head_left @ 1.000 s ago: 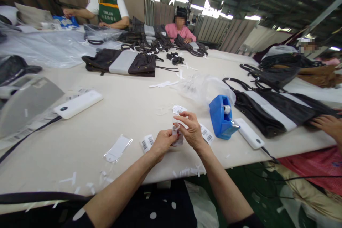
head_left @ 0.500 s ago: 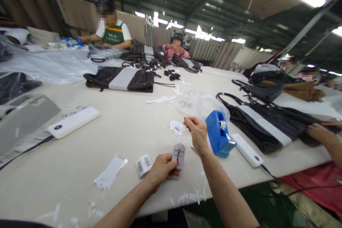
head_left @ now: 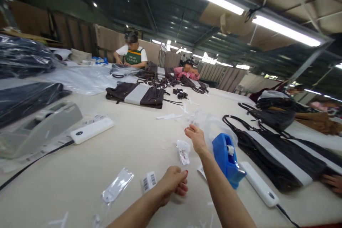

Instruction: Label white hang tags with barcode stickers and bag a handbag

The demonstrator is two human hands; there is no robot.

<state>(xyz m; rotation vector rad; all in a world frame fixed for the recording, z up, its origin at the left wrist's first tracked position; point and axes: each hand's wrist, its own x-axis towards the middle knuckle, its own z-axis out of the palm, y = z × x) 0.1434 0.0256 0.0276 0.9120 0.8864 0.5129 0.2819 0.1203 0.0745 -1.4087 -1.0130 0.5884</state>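
- Two hands are out over the table [head_left: 139, 139]. Your left hand [head_left: 173, 183] is near your edge and your right hand [head_left: 197, 138] is stretched further out.
- Your left hand is curled in, fingers folded toward the thumb, and nothing shows in it. It sits low just beside the label [head_left: 149, 181] without touching it.
- Your right hand is extended with its back toward you, fingers pointing at the clear bag [head_left: 211, 124]. The fingertips blur into the film, so I cannot tell whether they pinch anything or are merely spread.
- The tag [head_left: 183, 151], in its small clear wrap, lies on the table between your hands. Neither hand touches it, and it is nearer your right wrist.
- The dispenser [head_left: 226, 158], blue and upright, stands just right of your right forearm, probably so that hand can reach it easily. A power bank [head_left: 260, 185] lies just beside it, its cable running off the edge.
- A flat sleeve [head_left: 117, 185] lies left of the label, well within your left hand's side of the table.
- Further left are a grey machine [head_left: 40, 126] and a second power bank [head_left: 92, 130].
- A black bag [head_left: 278, 153] lies at the right with a co-worker's hand [head_left: 332, 181] at its near end. A brown bag [head_left: 136, 94] lies flat mid-table, and two people sit beyond it.
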